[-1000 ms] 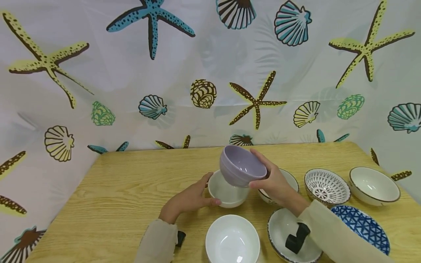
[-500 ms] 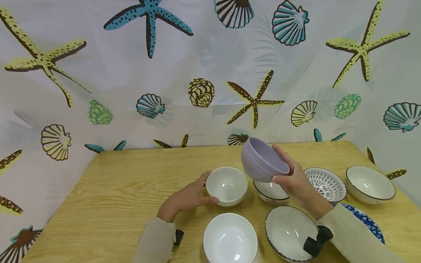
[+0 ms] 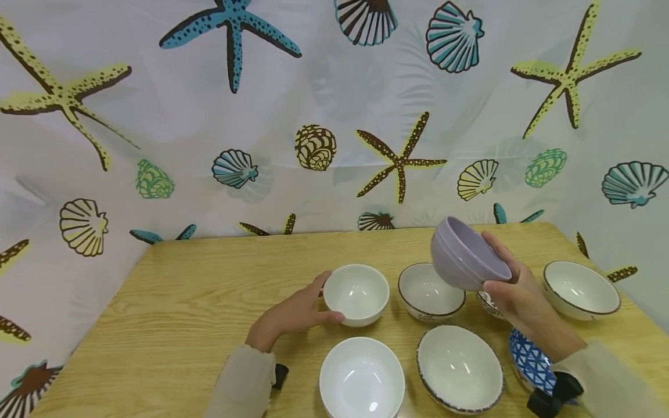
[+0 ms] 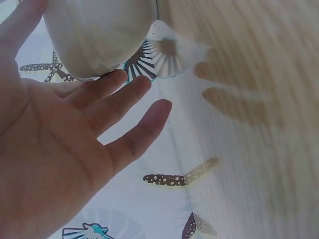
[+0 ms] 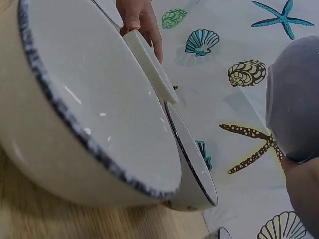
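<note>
A lilac bowl (image 3: 467, 255), tilted with its opening toward the right, is held above the table by my right hand (image 3: 522, 290). The thumb shows at its lower rim, and the other fingers are mostly hidden behind it. In the right wrist view this lilac bowl (image 5: 294, 99) is at the right edge. My left hand (image 3: 298, 310) rests against the left side of a plain white bowl (image 3: 356, 295) standing on the table. Seen from the left wrist, its fingers (image 4: 119, 102) are spread and nearly straight, some touching the underside of that white bowl (image 4: 99, 35).
Another white bowl (image 3: 362, 377) stands in front, beside a speckle-rimmed bowl (image 3: 460, 368). Behind that is a dark-rimmed bowl (image 3: 431, 293). Under the right arm lie a blue patterned dish (image 3: 530, 360) and a mostly hidden patterned bowl (image 3: 488, 303). An oval bowl (image 3: 581, 289) is far right.
My right hand has carried the lilac bowl from over the white bowl to the right, tilting it more. My left hand has stayed at the white bowl.
</note>
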### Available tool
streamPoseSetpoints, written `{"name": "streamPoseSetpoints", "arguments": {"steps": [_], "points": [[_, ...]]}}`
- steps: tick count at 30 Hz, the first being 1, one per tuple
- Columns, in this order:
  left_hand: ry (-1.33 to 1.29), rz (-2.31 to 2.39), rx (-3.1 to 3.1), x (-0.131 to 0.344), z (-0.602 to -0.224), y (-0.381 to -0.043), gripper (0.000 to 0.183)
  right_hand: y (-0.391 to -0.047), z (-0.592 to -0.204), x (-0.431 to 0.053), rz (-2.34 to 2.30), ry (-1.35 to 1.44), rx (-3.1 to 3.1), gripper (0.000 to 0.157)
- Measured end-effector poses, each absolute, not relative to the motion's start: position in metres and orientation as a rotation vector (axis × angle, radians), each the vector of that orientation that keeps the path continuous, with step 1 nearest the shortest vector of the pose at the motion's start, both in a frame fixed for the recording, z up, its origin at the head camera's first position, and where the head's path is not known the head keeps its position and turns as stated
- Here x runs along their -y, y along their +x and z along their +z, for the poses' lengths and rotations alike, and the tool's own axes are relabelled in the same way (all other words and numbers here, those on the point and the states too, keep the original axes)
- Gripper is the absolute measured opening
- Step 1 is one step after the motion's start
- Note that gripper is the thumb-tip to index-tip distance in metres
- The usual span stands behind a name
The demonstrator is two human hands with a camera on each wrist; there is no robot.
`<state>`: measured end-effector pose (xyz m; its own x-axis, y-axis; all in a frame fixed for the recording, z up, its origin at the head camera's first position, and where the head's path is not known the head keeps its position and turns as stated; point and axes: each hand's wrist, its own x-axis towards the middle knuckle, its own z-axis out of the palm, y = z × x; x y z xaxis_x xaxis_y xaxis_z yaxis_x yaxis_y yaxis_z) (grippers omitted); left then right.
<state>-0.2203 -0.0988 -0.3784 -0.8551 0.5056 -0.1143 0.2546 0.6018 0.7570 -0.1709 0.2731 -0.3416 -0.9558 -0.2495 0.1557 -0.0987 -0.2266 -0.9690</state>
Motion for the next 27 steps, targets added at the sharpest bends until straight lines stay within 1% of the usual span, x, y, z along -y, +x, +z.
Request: {"name": "streamPoseSetpoints", "arguments": {"steps": [2, 7, 13, 18, 27], "points": [[0.617, 1.117, -2.515, 0.099, -0.379, -0.220, 0.095, -0.168, -0.344, -0.283, -2.345, -0.408, -1.918, 0.083], [0.602, 1.112, -2.529, 0.100, -0.380, -0.221, 0.094, -0.160, -0.354, -0.310, -2.402, -0.472, -1.876, 0.082], [0.606, 1.108, -2.526, 0.102, -0.382, -0.220, 0.096, -0.149, -0.365, -0.340, -2.479, -0.544, -1.825, 0.077], [0.598, 1.113, -2.525, 0.104, -0.383, -0.220, 0.098, -0.142, -0.368, -0.359, -2.496, -0.532, -1.846, 0.075], [0.551, 1.120, -2.528, 0.106, -0.385, -0.219, 0.098, -0.122, -0.385, -0.387, -2.613, -0.567, -1.790, 0.077]]}}
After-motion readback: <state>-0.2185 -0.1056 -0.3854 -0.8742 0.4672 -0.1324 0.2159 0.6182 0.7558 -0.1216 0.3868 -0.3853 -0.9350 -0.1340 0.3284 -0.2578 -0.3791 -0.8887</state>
